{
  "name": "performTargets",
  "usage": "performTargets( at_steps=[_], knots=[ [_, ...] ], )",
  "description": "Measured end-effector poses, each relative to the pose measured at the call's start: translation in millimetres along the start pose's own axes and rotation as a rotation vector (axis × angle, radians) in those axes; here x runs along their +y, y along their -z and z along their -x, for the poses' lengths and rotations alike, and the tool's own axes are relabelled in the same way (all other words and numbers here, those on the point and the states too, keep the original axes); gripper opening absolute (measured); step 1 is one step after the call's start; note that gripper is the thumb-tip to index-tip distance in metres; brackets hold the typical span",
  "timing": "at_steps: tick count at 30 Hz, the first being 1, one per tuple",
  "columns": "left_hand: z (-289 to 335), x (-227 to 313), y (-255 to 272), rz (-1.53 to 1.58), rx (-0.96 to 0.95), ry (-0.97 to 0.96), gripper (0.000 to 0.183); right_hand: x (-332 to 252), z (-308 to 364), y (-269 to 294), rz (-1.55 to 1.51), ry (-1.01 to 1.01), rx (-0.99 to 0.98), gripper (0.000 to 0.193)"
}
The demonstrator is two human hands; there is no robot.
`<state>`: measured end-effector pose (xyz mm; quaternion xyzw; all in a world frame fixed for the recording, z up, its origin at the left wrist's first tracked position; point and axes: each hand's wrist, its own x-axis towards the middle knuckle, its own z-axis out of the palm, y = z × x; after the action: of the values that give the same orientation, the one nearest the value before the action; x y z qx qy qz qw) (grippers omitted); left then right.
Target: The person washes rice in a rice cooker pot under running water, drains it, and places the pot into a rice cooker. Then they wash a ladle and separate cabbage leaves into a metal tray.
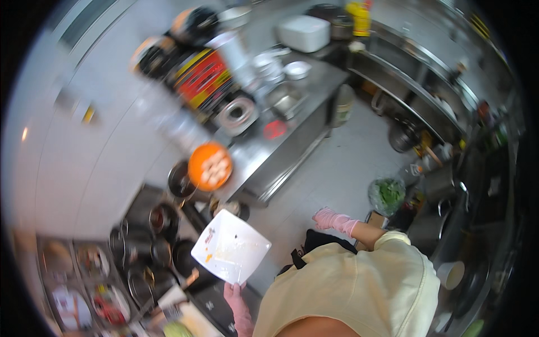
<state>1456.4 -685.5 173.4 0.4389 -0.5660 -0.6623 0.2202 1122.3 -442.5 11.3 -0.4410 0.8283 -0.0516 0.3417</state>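
Observation:
My left hand point(237, 300), in a pink glove, grips the near corner of a white square plate point(247, 253). The plate is tilted and carries small orange and dark food scraps. My right hand point(332, 220), also in a pink glove, is held out in front of my body over the floor. Its fingers look loosely apart, with nothing visible in them. Beyond the plate, at the end of the steel counter, sits an orange bowl point(195, 166) with several pale pieces inside.
A steel counter point(247, 163) holds a steel pan point(286, 100) and stacked white bowls point(268, 66). Pots point(137, 247) and food bins point(92, 259) stand at the left. A bag of greens point(388, 194) is at the right, below a sink point(396, 56). Grey floor point(342, 163) lies between.

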Motion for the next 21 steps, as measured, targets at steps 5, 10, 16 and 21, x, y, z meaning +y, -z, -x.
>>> performTargets(
  at_steps=[5, 10, 16, 21],
  knots=[
    [-107, 58, -231, -0.096, -0.537, -0.014, 0.030, 105, 69, 27, -0.312, -0.344, 0.269, 0.038],
    [-154, 80, -495, -0.188, -0.952, 0.023, 0.031, 170, 131, 5, -0.646, -0.605, 0.311, 0.050],
    [-143, 41, -855, -0.296, -1.257, 0.025, 0.022, 255, 157, -22, -0.925, -0.907, 0.413, 0.048],
    [-61, -34, -1160, -0.363, -1.403, 0.086, 0.023, 313, 176, 0, -1.110, -1.163, 0.556, 0.052]
  ],
)
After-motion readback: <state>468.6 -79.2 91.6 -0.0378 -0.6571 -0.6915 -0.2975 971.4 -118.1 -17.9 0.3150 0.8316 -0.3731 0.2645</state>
